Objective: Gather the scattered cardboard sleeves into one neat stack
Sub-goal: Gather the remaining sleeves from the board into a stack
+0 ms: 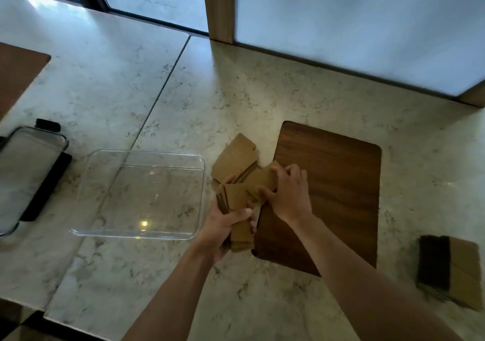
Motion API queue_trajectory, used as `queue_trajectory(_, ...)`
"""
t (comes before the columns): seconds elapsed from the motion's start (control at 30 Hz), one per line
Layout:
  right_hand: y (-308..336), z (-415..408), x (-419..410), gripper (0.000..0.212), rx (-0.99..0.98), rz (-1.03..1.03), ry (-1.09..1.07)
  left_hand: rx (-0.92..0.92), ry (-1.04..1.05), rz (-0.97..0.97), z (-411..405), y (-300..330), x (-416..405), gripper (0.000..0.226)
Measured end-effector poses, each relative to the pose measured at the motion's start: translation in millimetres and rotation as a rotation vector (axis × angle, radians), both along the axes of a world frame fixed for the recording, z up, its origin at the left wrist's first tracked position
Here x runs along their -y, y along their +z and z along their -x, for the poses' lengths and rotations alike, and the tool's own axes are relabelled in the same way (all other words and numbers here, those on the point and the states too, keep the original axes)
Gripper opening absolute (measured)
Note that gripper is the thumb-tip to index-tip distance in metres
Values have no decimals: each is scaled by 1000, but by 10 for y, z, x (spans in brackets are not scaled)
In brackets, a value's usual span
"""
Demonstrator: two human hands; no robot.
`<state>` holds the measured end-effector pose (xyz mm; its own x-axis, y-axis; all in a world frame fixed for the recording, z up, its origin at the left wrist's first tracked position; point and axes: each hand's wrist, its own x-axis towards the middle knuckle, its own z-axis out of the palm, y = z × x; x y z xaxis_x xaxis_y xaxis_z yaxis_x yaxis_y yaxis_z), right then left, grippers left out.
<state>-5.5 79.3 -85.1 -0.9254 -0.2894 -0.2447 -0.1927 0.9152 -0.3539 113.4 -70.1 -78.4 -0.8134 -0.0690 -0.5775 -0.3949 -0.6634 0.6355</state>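
Note:
My left hand [225, 225] grips a bundle of flat brown cardboard sleeves [236, 199], held a little above the counter beside the left edge of a dark wooden board [333, 183]. My right hand [287, 191] pinches another sleeve [262, 179] and holds it against the top of that bundle. One more loose sleeve [235, 157] lies flat on the counter just beyond my hands. A separate pile of cardboard sleeves [451, 270], with dark ones on top, rests at the counter's right.
A clear plastic container [139, 193] stands left of my hands. Its lid [29, 172] with black clips lies at the far left. Another brown board [18, 73] sits at the upper left. Frosted panels and a wooden post [219, 7] back the marble counter [236, 91].

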Motion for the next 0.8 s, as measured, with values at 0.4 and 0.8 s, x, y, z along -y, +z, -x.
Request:
queue_trajectory(0.4,388,-80,-718,18,611,693,-479,210,215,171,131,49,-170,33)
queue_trajectory(0.8,374,-101,-350,28,264,630,-169,135,-279,-205,94,257,-264,60)
